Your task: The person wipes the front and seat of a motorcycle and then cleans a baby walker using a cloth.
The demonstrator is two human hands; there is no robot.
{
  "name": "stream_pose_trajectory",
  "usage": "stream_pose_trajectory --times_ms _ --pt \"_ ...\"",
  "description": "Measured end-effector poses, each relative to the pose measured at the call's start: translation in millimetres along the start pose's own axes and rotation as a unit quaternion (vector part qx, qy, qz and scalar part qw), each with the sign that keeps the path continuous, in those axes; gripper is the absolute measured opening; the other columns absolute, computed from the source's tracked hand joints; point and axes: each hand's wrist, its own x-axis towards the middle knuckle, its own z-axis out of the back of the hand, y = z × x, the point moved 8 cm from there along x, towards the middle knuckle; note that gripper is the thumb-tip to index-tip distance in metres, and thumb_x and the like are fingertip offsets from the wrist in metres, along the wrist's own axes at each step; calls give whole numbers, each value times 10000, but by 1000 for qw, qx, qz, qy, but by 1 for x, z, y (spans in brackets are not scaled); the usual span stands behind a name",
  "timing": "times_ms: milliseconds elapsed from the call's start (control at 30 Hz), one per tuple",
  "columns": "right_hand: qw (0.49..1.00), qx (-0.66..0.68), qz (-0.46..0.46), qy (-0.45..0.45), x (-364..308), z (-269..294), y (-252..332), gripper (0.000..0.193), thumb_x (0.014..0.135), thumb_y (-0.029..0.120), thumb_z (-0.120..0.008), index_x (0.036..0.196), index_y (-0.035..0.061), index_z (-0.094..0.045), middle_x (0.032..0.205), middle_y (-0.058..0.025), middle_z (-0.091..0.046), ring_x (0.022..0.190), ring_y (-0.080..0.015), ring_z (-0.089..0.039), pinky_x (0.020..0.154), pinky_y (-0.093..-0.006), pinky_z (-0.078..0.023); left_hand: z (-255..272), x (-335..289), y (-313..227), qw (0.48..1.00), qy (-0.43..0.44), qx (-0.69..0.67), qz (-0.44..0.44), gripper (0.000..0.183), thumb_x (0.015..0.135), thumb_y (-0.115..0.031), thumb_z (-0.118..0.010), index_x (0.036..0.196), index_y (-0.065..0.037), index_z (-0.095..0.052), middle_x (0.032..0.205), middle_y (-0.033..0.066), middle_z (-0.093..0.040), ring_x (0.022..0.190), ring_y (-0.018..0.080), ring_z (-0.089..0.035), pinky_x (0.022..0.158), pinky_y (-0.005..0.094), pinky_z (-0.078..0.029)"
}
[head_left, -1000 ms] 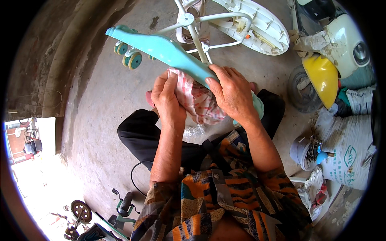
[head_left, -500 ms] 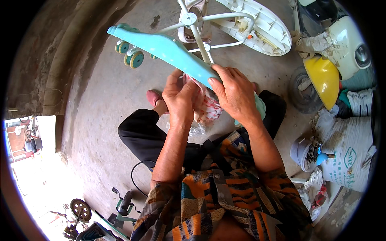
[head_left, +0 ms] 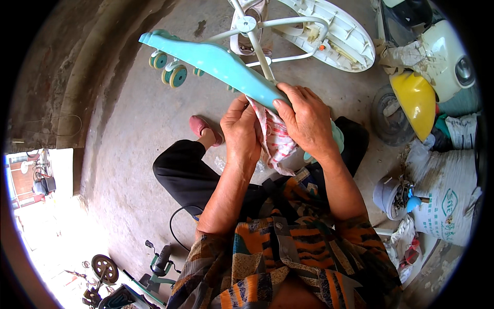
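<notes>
A turquoise plastic base [head_left: 221, 64], apparently a baby walker's, is tilted up before me with its edge toward me. Double caster wheels [head_left: 177, 76] stick out beneath its far left part. White crossed tubes [head_left: 296, 21] and an upturned white oval plastic part [head_left: 352, 38] lie just beyond it. My right hand [head_left: 309, 121] is closed on the base's near right end, thumb on top. Just below the base's edge, my left hand [head_left: 239, 131] pinches a red-and-white cloth [head_left: 278, 136], which touches the edge and hangs between my hands. Some left fingertips are hidden.
On the right are a yellow curved shell [head_left: 414, 100], a dark round wheel-like thing [head_left: 386, 116], a small bucket [head_left: 383, 195] of odds and ends and a full white sack [head_left: 445, 190]. Parts of a cycle [head_left: 105, 270] stand lower left. My red shoe [head_left: 203, 129] rests on concrete.
My left hand has shifted right along the base's lower edge with the cloth, and more of the cloth now shows. My right hand has moved slightly right, still on the base.
</notes>
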Motion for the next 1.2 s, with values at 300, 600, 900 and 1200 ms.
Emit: stream_pose_trajectory --times_ms 300,600,900,1200 --pt "1000 -2 8 2 2 -4 3 295 881 201 -588 1083 -12 -561 881 -176 -626 825 -359 -592 730 -460 -478 -2 -40 34 984 57 165 39 243 913 -16 -547 1141 55 -597 988 71 -654 829 111 -600 760 256 -497" --pt "1000 6 9 4 3 -4 0 268 880 183 -592 1065 -9 -571 901 -177 -639 843 -365 -597 731 -454 -479 -5 -43 43 942 157 292 58 171 857 7 -562 1003 4 -651 877 16 -644 779 74 -551 713 229 -456" --pt "1000 4 -14 25 0 -8 -1 292 898 192 -580 1101 -17 -582 973 -196 -638 912 -374 -598 801 -438 -474 56 -49 -4 920 43 389 -12 138 888 -15 -586 981 41 -671 835 33 -666 738 65 -560 677 226 -476" --pt "999 -23 30 -18 -1 -8 4 241 830 156 -623 1005 -4 -577 840 -158 -624 796 -339 -598 693 -434 -491 -33 -21 -97 786 35 529 -318 206 829 -6 -634 1033 20 -629 968 109 -626 635 133 -549 585 252 -450"
